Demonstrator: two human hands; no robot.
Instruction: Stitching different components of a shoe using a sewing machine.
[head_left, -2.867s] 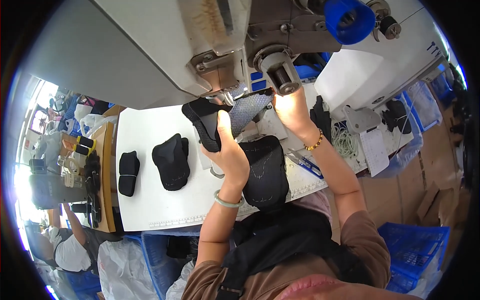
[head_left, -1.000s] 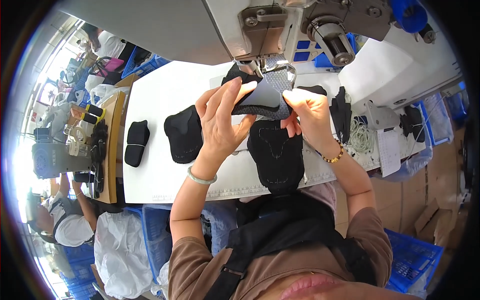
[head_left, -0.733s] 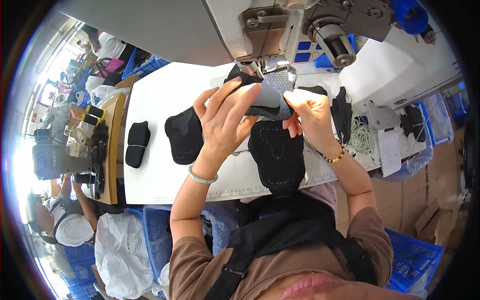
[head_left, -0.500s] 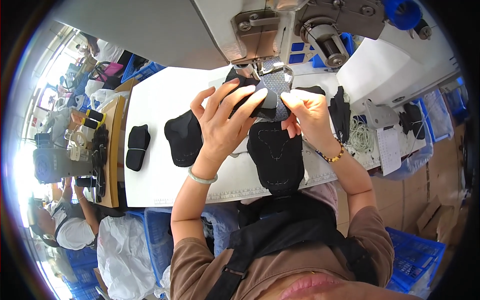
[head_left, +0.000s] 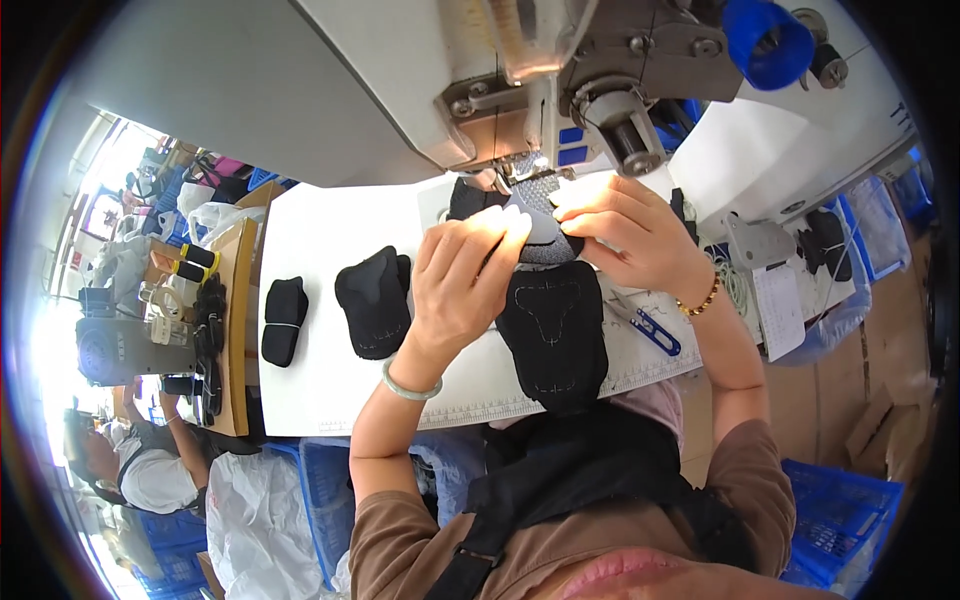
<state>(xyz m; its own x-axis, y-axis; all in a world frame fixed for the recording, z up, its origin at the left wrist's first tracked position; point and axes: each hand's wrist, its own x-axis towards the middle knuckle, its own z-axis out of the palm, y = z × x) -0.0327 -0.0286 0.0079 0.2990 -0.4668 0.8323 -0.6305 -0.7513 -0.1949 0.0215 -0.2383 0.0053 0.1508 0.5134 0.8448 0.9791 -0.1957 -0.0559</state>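
A grey and black fabric piece, with a textured grey face, lies beneath the needle area of a sewing machine. My left hand is closed on its left edge, fingers bent together and fingertips lit by the machine lamp. On the opposite edge, my right hand pinches the fabric between thumb and fingers. Just below both hands rests a black shaped pad with white stitched or drawn outlines. Blue-handled thread snips lie to the right of that pad. The needle tip itself cannot be made out.
Black pads are stacked left of my left hand, beside a banded black bundle. A ruler strip runs along the table's front edge. Pale cord lies at right. Another person sits far left.
My left hand has gone from fingers spread over the fabric to fingers drawn together at its edge. My right hand has shifted rightward, and the snips now show. The whole view has tilted slightly.
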